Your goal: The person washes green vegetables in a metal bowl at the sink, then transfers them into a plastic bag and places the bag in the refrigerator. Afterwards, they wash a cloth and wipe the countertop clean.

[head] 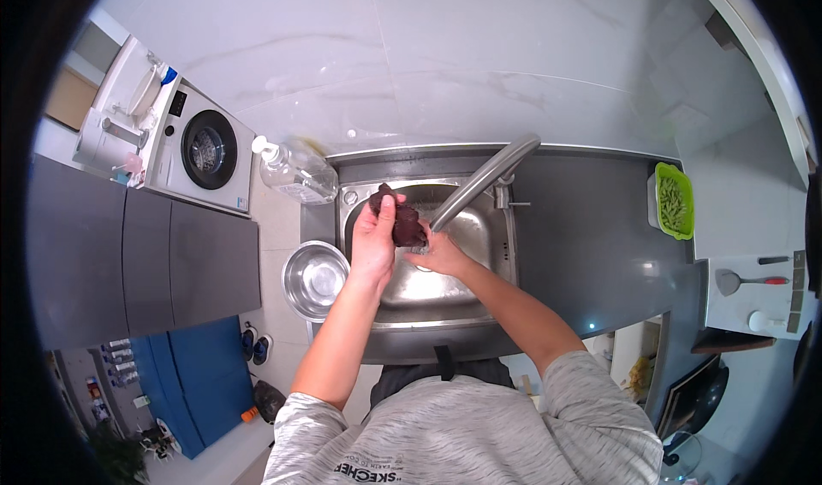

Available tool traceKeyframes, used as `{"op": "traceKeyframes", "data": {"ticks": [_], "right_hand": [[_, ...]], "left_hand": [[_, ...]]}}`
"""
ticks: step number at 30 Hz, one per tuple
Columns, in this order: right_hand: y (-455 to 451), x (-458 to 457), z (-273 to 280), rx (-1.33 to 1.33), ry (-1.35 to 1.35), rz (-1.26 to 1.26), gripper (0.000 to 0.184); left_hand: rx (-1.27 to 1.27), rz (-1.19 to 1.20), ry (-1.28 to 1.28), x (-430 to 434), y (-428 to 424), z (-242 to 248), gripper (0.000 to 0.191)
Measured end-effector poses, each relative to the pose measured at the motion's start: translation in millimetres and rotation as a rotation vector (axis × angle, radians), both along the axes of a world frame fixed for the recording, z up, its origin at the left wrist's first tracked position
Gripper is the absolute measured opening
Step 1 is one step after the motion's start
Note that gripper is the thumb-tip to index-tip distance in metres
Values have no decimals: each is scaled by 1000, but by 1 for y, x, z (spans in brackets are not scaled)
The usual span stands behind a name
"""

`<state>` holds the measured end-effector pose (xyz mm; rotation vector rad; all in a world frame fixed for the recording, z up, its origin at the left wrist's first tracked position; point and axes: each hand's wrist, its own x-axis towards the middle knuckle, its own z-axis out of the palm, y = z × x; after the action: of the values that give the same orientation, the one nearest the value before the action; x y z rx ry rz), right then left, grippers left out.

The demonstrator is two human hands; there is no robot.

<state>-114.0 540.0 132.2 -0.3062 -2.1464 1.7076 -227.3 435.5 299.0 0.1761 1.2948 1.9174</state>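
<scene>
Over the stainless steel sink (472,295), my left hand (375,228) grips a dark reddish-brown lump of food (407,225), possibly meat or liver. My thumb lies across its upper part, and its lower end hangs out toward the right. Directly below the spout of the brushed metal faucet (481,180) is my right hand (442,252), thumb and fingers apart with nothing held. Its fingertips are close to the lump's lower end; whether they touch it cannot be made out. Water seems to run over these fingers.
Left of the sink stand a clear pump bottle (298,173) and a steel bowl (314,281). A dark grey counter (584,228) stretches right to a green-rimmed basket (688,202) of green pods. A spatula (732,282) hangs at far right. A washing machine (237,157) is at far left.
</scene>
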Motion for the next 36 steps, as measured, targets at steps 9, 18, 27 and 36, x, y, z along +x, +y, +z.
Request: {"op": "traceKeyframes", "data": {"ticks": [9, 18, 27, 36], "right_hand": [[38, 20, 49, 460, -397, -57, 52], [18, 6, 32, 77, -131, 20, 64], [-2, -3, -41, -507, -382, -261, 42], [10, 33, 17, -840, -40, -241, 53]], "left_hand": [[-53, -63, 269, -5, 1, 5, 27], [11, -31, 133, 13, 8, 14, 25], [163, 359, 17, -10, -6, -14, 23], [-608, -115, -605, 14, 1, -184, 52]]}}
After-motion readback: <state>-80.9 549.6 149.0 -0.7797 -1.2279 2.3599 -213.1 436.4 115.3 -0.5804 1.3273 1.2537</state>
